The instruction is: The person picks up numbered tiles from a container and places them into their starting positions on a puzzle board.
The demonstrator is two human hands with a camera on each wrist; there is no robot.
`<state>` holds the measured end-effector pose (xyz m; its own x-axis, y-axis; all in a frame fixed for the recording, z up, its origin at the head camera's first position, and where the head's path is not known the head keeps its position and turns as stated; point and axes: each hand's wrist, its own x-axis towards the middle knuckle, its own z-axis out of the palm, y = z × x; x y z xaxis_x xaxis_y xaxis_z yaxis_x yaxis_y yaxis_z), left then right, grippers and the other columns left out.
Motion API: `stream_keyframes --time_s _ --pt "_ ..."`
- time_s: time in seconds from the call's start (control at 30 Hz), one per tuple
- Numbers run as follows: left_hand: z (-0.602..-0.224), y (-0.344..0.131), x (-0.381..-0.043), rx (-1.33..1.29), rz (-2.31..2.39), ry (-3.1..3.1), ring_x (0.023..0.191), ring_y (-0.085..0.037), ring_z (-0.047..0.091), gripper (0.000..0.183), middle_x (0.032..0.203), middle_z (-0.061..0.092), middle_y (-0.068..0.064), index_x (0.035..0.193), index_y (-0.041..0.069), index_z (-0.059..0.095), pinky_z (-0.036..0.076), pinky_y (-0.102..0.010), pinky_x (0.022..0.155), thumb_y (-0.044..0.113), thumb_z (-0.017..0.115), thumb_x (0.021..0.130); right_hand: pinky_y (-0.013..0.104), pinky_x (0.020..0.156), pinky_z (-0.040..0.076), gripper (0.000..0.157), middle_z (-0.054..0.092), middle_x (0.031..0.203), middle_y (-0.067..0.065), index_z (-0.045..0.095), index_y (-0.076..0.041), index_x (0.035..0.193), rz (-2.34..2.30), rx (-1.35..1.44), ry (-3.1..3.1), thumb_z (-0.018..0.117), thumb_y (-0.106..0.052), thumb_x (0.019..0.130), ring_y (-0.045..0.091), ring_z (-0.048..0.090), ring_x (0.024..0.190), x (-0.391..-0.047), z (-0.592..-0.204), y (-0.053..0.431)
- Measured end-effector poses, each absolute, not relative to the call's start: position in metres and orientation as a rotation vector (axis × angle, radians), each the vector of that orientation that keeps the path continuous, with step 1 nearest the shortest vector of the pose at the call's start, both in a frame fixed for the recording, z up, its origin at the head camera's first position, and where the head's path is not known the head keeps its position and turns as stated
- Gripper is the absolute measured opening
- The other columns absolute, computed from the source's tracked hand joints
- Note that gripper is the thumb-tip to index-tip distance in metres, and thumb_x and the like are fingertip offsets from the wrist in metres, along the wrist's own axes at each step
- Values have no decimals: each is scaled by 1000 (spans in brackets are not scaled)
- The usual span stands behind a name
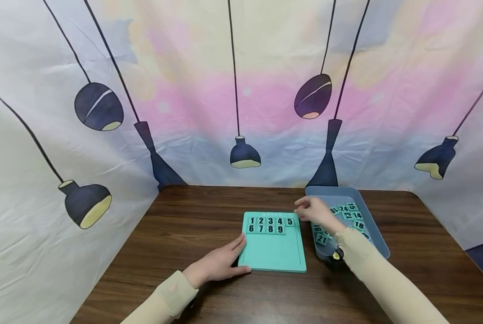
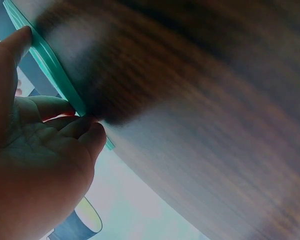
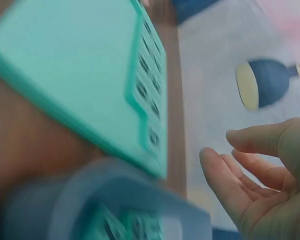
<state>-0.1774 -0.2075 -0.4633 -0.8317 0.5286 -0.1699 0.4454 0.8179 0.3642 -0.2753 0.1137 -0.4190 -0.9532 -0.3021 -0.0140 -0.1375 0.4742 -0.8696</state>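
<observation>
A turquoise puzzle board point(image 1: 270, 252) lies flat on the table. Its top row holds number tiles point(image 1: 270, 221) marked 1 to 5, with 6 to 9 in the row beneath; the lower part is bare. My left hand point(image 1: 221, 262) steadies the board, extended fingers at its left edge and thumb at the lower left corner. Above the gap between the board's upper right corner and the blue-grey tray point(image 1: 381, 240) is my right hand point(image 1: 315, 211). Its thumb and fingers stand apart in the right wrist view, with nothing visible between them. Loose number tiles point(image 1: 359, 225) lie scattered in the tray.
The dark wooden table point(image 1: 176, 234) extends around the board and tray. Behind it hangs a cloth backdrop point(image 1: 201, 90) printed with lamps. My right forearm crosses over the tray's near part and hides some tiles.
</observation>
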Motion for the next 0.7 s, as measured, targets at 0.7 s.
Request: stream_keyframes --time_s 0.7 --pt "-464 -206 -176 741 431 2751 146 -26 36 89 168 14 -9 161 6 22 41 -43 109 61 54 99 53 82 54 39 60 121 38 59 21 123 -987 -299 2941 61 -5 95 47 63 101 -308 -427 205"
